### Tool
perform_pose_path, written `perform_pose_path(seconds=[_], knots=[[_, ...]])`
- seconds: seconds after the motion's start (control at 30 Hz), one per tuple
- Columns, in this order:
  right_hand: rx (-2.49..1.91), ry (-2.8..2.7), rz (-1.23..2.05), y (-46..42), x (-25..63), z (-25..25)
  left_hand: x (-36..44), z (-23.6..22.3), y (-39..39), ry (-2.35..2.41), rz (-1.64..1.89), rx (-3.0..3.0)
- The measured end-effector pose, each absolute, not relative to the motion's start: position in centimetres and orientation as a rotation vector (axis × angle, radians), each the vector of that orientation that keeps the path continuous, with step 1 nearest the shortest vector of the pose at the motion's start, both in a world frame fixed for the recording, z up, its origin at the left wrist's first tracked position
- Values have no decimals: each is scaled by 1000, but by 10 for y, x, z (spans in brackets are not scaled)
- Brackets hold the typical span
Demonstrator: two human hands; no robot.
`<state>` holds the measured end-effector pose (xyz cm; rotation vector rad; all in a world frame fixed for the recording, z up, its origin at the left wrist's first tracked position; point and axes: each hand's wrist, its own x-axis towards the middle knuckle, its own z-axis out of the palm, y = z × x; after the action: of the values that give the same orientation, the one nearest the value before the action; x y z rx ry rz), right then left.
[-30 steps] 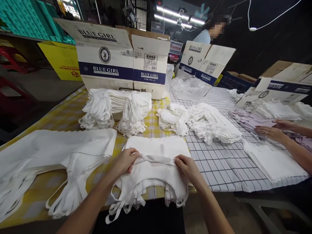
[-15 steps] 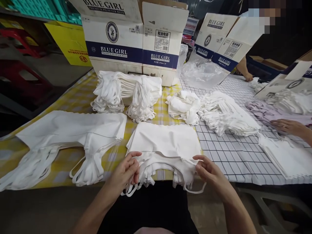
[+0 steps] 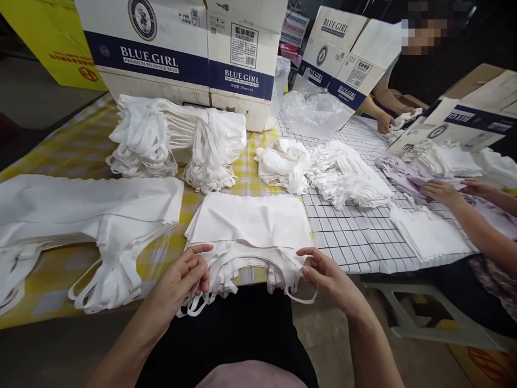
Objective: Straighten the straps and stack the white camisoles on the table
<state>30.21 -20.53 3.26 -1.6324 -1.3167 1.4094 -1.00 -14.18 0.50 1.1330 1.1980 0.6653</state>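
In front of me a small stack of white strappy tops (image 3: 248, 218) lies at the table's near edge, body part flat and away from me, straps hanging over the edge. My left hand (image 3: 188, 272) pinches the uppermost top at its left side near the straps. At the right side my right hand (image 3: 325, 275) is closed on the same top, thumb and fingers at its edge, with a strap loop drooping below. To the left lies a larger pile of white tops (image 3: 89, 199), its straps bunched toward me.
A folded white stack (image 3: 216, 126) stands before a large Blue Girl carton (image 3: 181, 70). Crumpled white garments (image 3: 283, 164) and another white pile (image 3: 349, 175) lie right of it. A co-worker's hands (image 3: 444, 191) touch lilac fabric (image 3: 404, 172); another person (image 3: 383, 105) handles white cloth farther back.
The top's fold has been laid out flat, and my hands have moved nearer the table edge by the straps. At the back, another person's hands have come in with white cloth.
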Motion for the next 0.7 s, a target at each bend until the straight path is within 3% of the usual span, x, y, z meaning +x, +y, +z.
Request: perform_pose_path(seconds=[0.13,0.3,0.47,0.7], knots=[[-1683,-1466,1390,-202,313,40,-23,4,-126,1455,528,1554],[-1872,-1340,1043,-161,338,20,-18,7,-78,1821,553,2092],[-2072,-1312,661,-110,338,-13,3,-4,-37,1949,358,2170],[-2092,-1229,376,-98,318,-36,2,-12,-23,2050,417,2080]])
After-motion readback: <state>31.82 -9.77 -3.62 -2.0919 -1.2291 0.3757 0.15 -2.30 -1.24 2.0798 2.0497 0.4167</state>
